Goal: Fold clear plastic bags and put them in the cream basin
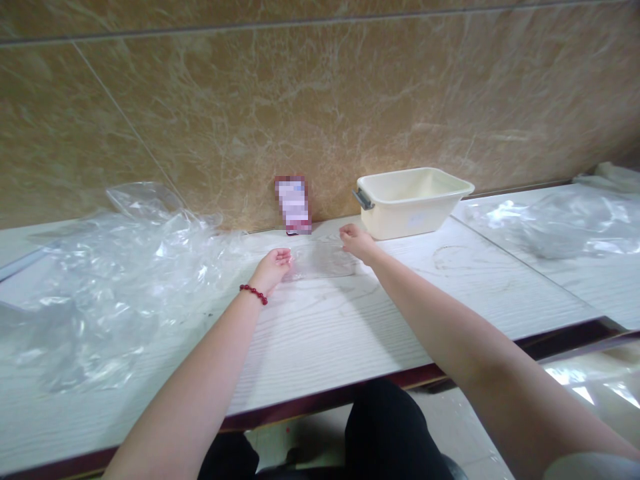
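Note:
A clear plastic bag (pixel 323 259) is stretched between my two hands, just over the white table. My left hand (pixel 274 269), with a red bead bracelet at the wrist, pinches its left end with curled fingers. At the other end, my right hand (pixel 357 243) grips the plastic between closed fingers, close to the cream bin. On the left, a large loose heap of clear plastic bags (pixel 135 273) covers the table.
The cream bin (pixel 400 217) with a grey handle stands by the marble wall. A phone (pixel 294 205) leans on that wall. More clear plastic (pixel 565 217) lies at the right. The table's dark front edge (pixel 310 400) runs above my knees.

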`<state>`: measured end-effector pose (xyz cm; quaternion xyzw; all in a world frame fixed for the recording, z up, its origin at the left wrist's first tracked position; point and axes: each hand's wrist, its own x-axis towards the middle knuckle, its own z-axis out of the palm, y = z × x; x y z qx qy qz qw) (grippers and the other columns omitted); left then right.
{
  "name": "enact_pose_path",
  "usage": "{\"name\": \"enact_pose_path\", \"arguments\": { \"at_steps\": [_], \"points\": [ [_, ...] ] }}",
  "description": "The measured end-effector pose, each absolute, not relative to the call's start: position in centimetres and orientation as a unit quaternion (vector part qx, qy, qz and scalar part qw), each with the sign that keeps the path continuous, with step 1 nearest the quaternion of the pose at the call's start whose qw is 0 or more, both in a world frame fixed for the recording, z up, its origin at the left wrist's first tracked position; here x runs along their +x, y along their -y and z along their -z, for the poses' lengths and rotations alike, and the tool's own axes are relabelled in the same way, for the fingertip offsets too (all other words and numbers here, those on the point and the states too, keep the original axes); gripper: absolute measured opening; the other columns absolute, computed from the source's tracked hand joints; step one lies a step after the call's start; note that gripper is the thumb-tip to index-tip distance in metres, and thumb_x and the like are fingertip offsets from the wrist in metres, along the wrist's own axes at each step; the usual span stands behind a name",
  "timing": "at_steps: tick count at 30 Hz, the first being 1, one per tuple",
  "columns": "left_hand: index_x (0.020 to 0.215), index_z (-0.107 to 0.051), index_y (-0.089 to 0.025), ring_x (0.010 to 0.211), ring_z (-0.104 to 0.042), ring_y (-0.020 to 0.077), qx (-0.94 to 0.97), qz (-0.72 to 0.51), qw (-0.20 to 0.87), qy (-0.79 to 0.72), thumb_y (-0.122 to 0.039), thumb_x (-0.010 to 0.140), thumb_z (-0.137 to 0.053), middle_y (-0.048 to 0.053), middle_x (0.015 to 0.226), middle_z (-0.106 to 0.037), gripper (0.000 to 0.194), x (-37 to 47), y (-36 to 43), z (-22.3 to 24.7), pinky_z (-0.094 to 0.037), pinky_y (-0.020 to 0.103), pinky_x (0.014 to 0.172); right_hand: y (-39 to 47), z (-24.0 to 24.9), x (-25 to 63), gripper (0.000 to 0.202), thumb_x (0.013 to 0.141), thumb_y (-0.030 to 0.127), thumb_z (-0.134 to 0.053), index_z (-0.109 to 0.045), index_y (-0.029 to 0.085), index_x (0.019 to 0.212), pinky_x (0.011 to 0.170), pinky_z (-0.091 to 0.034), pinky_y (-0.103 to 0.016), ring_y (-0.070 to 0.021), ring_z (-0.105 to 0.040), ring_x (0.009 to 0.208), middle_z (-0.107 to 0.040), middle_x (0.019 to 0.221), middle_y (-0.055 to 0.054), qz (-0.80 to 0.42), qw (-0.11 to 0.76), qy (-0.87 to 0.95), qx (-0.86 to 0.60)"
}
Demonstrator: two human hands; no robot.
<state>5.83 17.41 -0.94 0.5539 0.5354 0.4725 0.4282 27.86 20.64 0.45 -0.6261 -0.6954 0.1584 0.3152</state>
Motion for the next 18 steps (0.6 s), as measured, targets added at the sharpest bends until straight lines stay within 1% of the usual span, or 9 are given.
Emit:
{"name": "enact_pose_path", "arguments": {
  "at_steps": [3,6,8,11,15,18],
  "points": [
    [0.083,-0.048,-0.012,0.079,-0.052,0.0102,0.558,-0.468,0.431,-0.533,-0.008,0.056,-0.058,0.004,0.083,-0.052,0.029,5.9,-17.5,1.0,-0.039,0.028,0.078,-19.9,-0.8,27.8,0.027,0.068,0.019,-0.046,-0.057,0.017,0.092,0.074,-0.038,-0.023,-0.0131,-0.052,0.077,-0.056,0.088,-0.006,-0.112,0.251,0.734,-0.621],
    [0.086,-0.047,-0.012,0.081,-0.052,0.0111,0.566,-0.46,0.43,-0.532,-0.009,0.058,-0.057,0.005,0.086,-0.051,0.03,6.0,-17.4,1.0,-0.04,0.029,0.077,-19.4,-0.8,27.6,0.033,0.064,0.012,-0.048,-0.057,0.017,0.095,0.075,-0.037,-0.022,-0.0127,-0.051,0.079,-0.054,0.088,-0.006,-0.088,0.225,0.769,-0.591],
    [0.087,-0.047,-0.013,0.083,-0.052,0.0121,0.573,-0.456,0.425,-0.532,-0.01,0.058,-0.056,0.006,0.089,-0.051,0.03,6.0,-17.4,1.0,-0.041,0.029,0.076,-19.3,-0.6,27.4,0.038,0.063,0.01,-0.047,-0.055,0.017,0.099,0.076,-0.037,-0.021,-0.0121,-0.05,0.081,-0.053,0.09,-0.006,-0.084,0.234,0.778,-0.577],
    [0.088,-0.047,-0.013,0.085,-0.052,0.0144,0.585,-0.445,0.414,-0.537,-0.013,0.06,-0.055,0.008,0.091,-0.052,0.03,5.9,-17.4,1.0,-0.042,0.031,0.074,-19.5,-0.4,27.3,0.04,0.063,0.011,-0.047,-0.053,0.017,0.102,0.077,-0.037,-0.021,-0.0123,-0.05,0.083,-0.052,0.093,-0.006,-0.078,0.236,0.784,-0.569],
    [0.091,-0.049,-0.014,0.089,-0.052,0.0181,0.637,-0.388,0.381,-0.547,-0.014,0.059,-0.054,0.009,0.092,-0.055,0.032,5.7,-17.4,1.1,-0.043,0.033,0.074,-19.5,-0.5,27.4,0.037,0.065,0.012,-0.045,-0.054,0.015,0.101,0.081,-0.034,-0.02,-0.0133,-0.048,0.091,-0.053,0.097,-0.007,-0.05,0.179,0.804,-0.564],
    [0.091,-0.051,-0.013,0.093,-0.051,0.0188,0.68,-0.36,0.346,-0.536,-0.012,0.056,-0.055,0.009,0.096,-0.055,0.036,5.4,-17.7,1.4,-0.041,0.033,0.079,-19.4,-0.7,27.3,0.028,0.066,0.011,-0.044,-0.06,0.012,0.09,0.083,-0.032,-0.018,-0.0141,-0.045,0.099,-0.053,0.1,-0.009,-0.033,0.125,0.825,-0.55]
  ]
}}
